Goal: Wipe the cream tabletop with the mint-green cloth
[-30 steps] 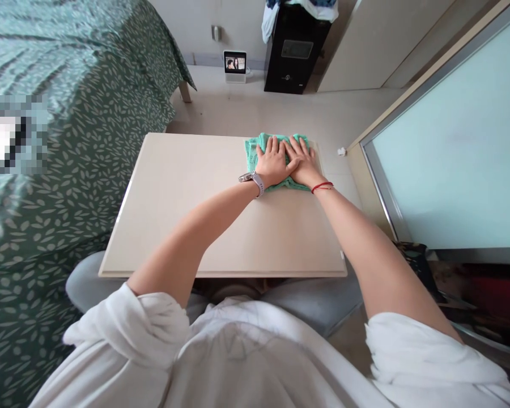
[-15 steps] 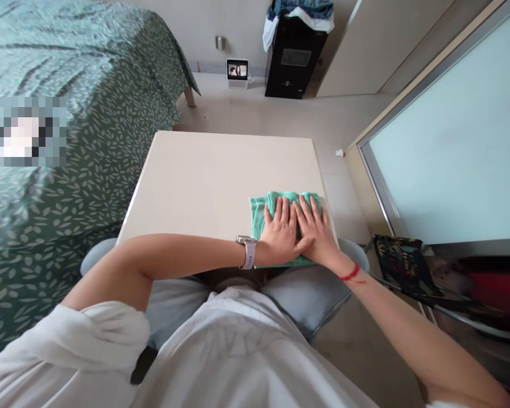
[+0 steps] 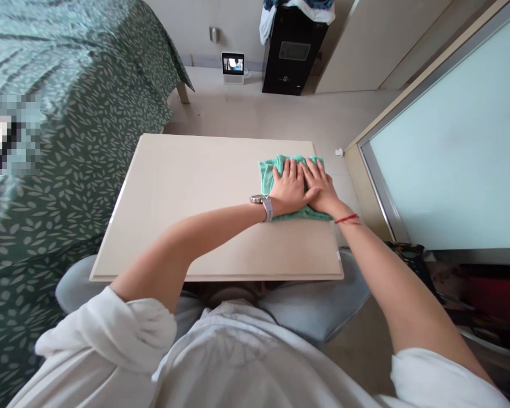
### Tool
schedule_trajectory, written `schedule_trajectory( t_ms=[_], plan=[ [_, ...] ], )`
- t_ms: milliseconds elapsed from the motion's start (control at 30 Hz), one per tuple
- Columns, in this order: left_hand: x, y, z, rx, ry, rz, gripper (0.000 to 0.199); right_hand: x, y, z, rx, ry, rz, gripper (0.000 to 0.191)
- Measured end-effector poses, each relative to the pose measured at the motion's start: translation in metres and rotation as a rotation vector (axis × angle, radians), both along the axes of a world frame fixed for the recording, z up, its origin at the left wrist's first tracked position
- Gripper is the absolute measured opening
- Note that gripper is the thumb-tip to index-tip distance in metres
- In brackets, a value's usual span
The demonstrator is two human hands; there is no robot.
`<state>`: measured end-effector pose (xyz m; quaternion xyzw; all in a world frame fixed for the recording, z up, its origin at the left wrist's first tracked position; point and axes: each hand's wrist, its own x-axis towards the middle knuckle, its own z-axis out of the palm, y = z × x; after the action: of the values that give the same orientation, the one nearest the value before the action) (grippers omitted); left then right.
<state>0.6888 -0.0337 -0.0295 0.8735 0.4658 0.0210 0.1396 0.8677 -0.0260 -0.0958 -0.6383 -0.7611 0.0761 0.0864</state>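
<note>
A green cloth (image 3: pixel 267 177) lies spread on the right side of a cream tabletop (image 3: pixel 195 175), reaching its right edge. Flat on top of the cloth rests my left hand (image 3: pixel 289 191), fingers stretched forward and a watch on its wrist. My right hand (image 3: pixel 322 190) presses beside it with straight fingers, and the left thumb lies across it. A red string bracelet circles the right wrist. The palms hide the middle of the cloth.
Left of the table stands a bed with a green leaf-patterned cover (image 3: pixel 110 119). Beyond are a small screen (image 3: pixel 233 65) on the floor and a black cabinet (image 3: pixel 293 54) with clothes on it. A frosted panel (image 3: pixel 454 141) stands to the right.
Both hands and the cloth have moved forward along the tabletop's right side, away from my body. The table's near edge now shows. The screen's picture is different.
</note>
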Motion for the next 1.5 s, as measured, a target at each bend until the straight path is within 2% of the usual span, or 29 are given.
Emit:
schedule_trajectory(
  t_ms=[133, 267, 400, 533, 667, 767, 900, 1033, 1133, 1233, 1300, 1367, 1433, 1500],
  plan=[
    [0.014, 0.053, 0.0, 0.021, -0.026, 0.025, 0.084, 0.013, 0.065, -0.006, 0.037, 0.087, -0.036, 0.078],
    [0.025, 0.085, 0.0, 0.038, -0.051, 0.066, 0.078, 0.017, 0.101, -0.001, 0.03, 0.097, -0.044, 0.073],
    [0.029, 0.098, -0.001, 0.037, -0.074, 0.097, 0.078, 0.013, 0.108, 0.011, -0.001, 0.038, -0.03, 0.068],
    [0.025, 0.089, -0.001, 0.037, -0.074, 0.081, 0.078, 0.009, 0.096, 0.013, -0.027, 0.019, -0.075, 0.074],
    [0.02, 0.058, -0.001, 0.031, -0.059, 0.054, 0.08, 0.013, 0.067, 0.001, 0.037, 0.053, -0.042, 0.079],
    [0.019, 0.022, -0.003, 0.028, -0.061, 0.044, 0.081, 0.02, 0.03, -0.01, 0.086, 0.1, -0.002, 0.081],
    [0.015, -0.034, -0.006, 0.03, -0.041, -0.008, 0.083, 0.023, -0.037, -0.018, 0.098, 0.171, -0.01, 0.08],
    [0.006, -0.09, -0.006, 0.027, -0.021, -0.082, 0.084, 0.017, -0.112, -0.019, 0.111, 0.156, -0.035, 0.081],
    [-0.005, -0.125, -0.007, 0.033, -0.028, -0.147, 0.087, 0.0, -0.166, -0.013, 0.114, 0.087, -0.075, 0.085],
    [-0.024, -0.153, -0.01, 0.013, -0.038, -0.198, 0.091, -0.031, -0.209, -0.005, 0.106, -0.014, -0.169, 0.086],
    [-0.039, -0.166, -0.011, -0.01, -0.032, -0.224, 0.093, -0.054, -0.226, 0.0, 0.08, -0.093, -0.222, 0.084],
    [-0.053, -0.169, -0.011, -0.034, -0.01, -0.246, 0.094, -0.073, -0.23, 0.005, 0.047, -0.151, -0.222, 0.083],
    [-0.063, -0.161, -0.008, -0.058, 0.021, -0.245, 0.093, -0.084, -0.22, 0.009, 0.024, -0.164, -0.172, 0.085],
    [-0.067, -0.142, -0.004, -0.08, 0.05, -0.225, 0.094, -0.087, -0.197, 0.012, 0.009, -0.14, -0.115, 0.09]
  ],
)
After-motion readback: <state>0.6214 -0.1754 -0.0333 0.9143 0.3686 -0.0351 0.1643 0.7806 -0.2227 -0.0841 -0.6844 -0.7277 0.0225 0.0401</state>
